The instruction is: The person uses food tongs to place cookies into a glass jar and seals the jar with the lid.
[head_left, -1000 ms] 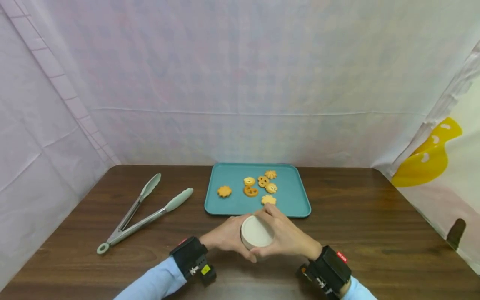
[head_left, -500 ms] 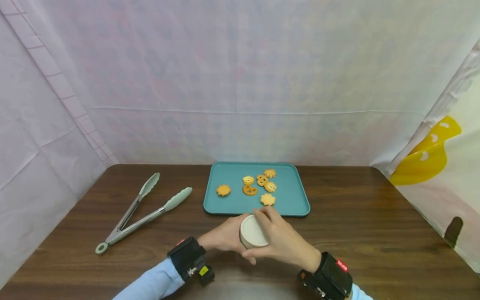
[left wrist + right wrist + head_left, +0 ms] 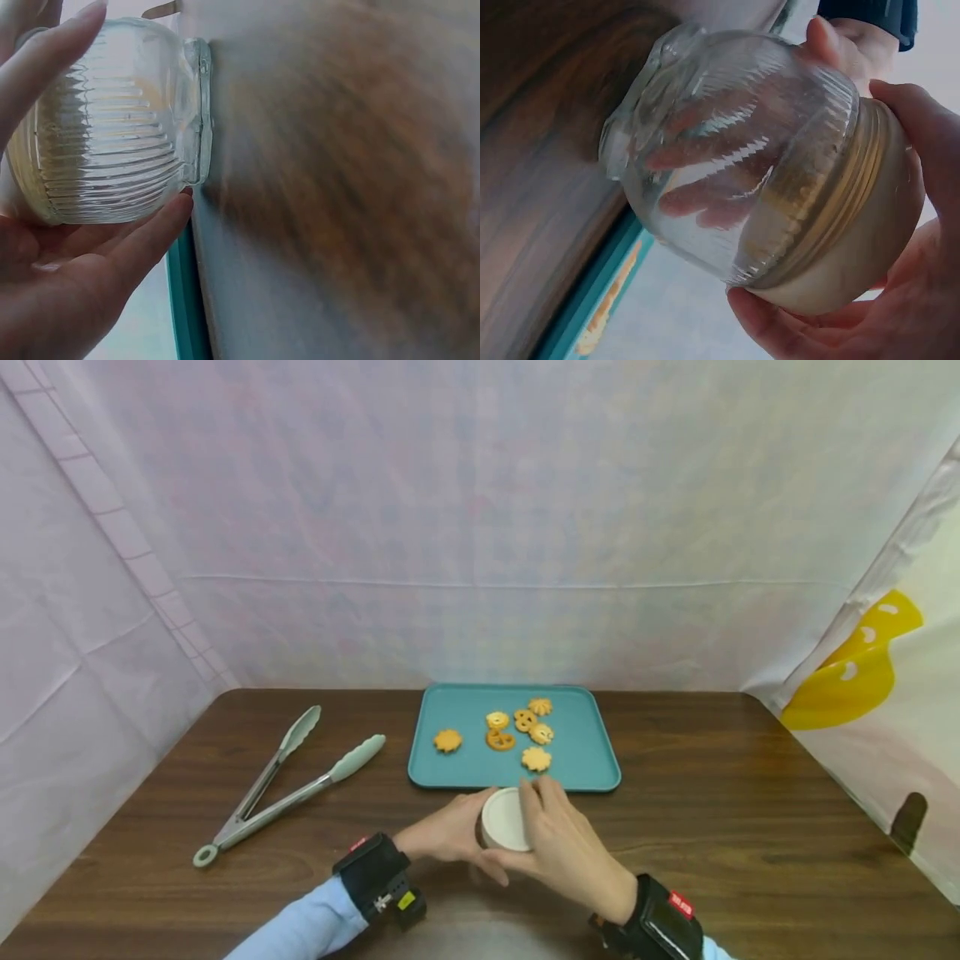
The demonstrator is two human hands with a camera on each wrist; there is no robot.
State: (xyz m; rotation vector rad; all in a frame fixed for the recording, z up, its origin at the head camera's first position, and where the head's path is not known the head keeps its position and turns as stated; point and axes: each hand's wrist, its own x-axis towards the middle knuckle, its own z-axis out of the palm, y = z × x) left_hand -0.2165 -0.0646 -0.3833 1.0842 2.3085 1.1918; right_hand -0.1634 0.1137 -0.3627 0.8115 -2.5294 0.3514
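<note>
Standing near the bench's [image 3: 750, 827] front edge, just before the teal tray [image 3: 592, 752], the ribbed glass jar [image 3: 735, 165] is cupped by the left hand [image 3: 442, 833] while right-hand fingers [image 3: 534, 806] curl round its cream lid [image 3: 504, 818]; smooth glass could slip under twisting.

A teal tray [image 3: 581, 752] lies on the dark wooden surface [image 3: 720, 810] near its far edge, carrying six golden cookies [image 3: 536, 759] (one sits apart at the left). Metal tongs [image 3: 285, 785] with pale green tips lie open well to the tray's left.
</note>
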